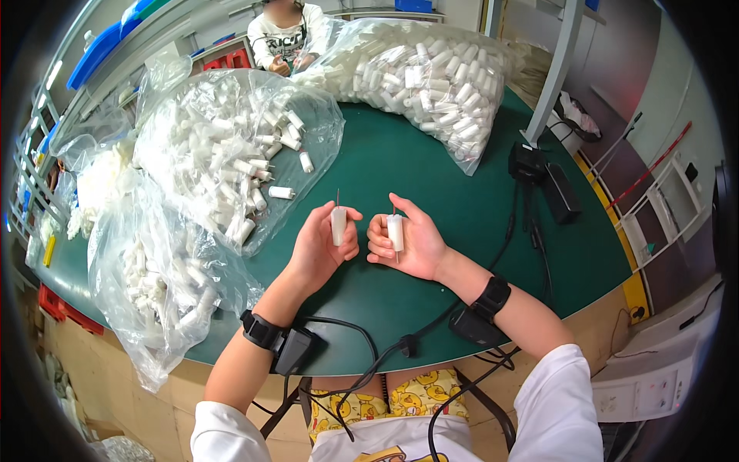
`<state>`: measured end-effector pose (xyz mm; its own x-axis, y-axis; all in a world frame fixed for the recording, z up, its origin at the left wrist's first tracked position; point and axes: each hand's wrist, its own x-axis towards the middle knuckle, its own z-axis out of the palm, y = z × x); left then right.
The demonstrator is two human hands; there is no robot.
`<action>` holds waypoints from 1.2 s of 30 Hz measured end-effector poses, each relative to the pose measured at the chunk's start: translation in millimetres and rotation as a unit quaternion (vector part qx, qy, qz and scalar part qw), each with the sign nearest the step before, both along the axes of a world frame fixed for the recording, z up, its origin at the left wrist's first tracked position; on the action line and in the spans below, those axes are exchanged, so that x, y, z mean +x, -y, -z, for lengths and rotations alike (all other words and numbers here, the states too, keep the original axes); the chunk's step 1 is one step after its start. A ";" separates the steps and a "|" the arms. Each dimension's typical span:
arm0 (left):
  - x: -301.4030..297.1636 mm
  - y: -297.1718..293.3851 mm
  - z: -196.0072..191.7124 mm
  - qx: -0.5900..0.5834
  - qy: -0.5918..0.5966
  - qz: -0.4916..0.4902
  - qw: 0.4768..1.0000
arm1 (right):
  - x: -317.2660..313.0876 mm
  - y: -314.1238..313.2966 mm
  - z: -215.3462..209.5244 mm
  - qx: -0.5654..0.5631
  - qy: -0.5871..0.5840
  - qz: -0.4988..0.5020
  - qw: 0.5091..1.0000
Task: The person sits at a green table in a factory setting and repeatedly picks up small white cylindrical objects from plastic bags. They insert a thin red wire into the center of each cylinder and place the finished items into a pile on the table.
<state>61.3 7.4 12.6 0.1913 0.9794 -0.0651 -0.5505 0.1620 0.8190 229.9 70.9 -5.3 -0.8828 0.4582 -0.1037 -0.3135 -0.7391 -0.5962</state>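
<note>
While my left hand (322,248) and right hand (406,245) each grip one pinned cylinder (339,224), I would keep pins upright.

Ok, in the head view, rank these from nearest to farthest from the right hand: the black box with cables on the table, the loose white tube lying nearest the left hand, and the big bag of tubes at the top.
From the right hand:
1. Loose white tube, to its left, on the green table.
2. Black box, to its right, by the post.
3. Big bag of tubes, straight ahead at the table's far side.
</note>
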 end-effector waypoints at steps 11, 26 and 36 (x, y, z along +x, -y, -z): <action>-6.2 1.5 2.4 -0.015 -0.003 0.003 1.000 | -0.4 -0.2 0.5 0.008 0.000 -0.002 1.000; -0.2 2.7 -3.5 0.015 0.065 -0.055 0.996 | -0.6 -0.2 2.7 0.017 -0.001 -0.004 1.000; -4.1 1.2 0.4 0.032 0.127 0.018 0.991 | 0.0 -0.4 1.6 0.007 0.001 -0.005 1.000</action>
<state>57.2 6.2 12.2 0.2289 0.9720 0.0525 -0.7344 0.1370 0.6647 230.0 71.3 -6.9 -0.8870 0.4513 -0.0983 -0.3057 -0.7332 -0.6074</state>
